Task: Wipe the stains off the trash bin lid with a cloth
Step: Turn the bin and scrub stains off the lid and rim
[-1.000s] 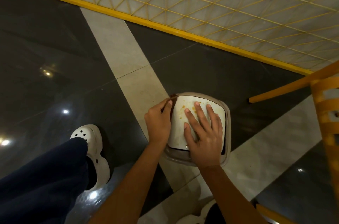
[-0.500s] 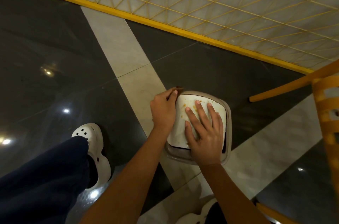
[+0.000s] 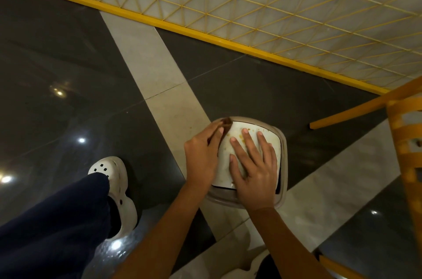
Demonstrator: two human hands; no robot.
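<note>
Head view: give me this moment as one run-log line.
phase: wipe | left hand: grip on brown cloth at far-left corner of white plastic bin lid | right hand: flat on lid | orange stains: visible

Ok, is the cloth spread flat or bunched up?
Bunched: the left hand pinches the brown cloth, only a small wad showing at the lid's far-left corner.

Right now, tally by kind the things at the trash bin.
hands: 2 (left hand, right hand)
cloth: 1
trash bin lid: 1
Total: 4
</note>
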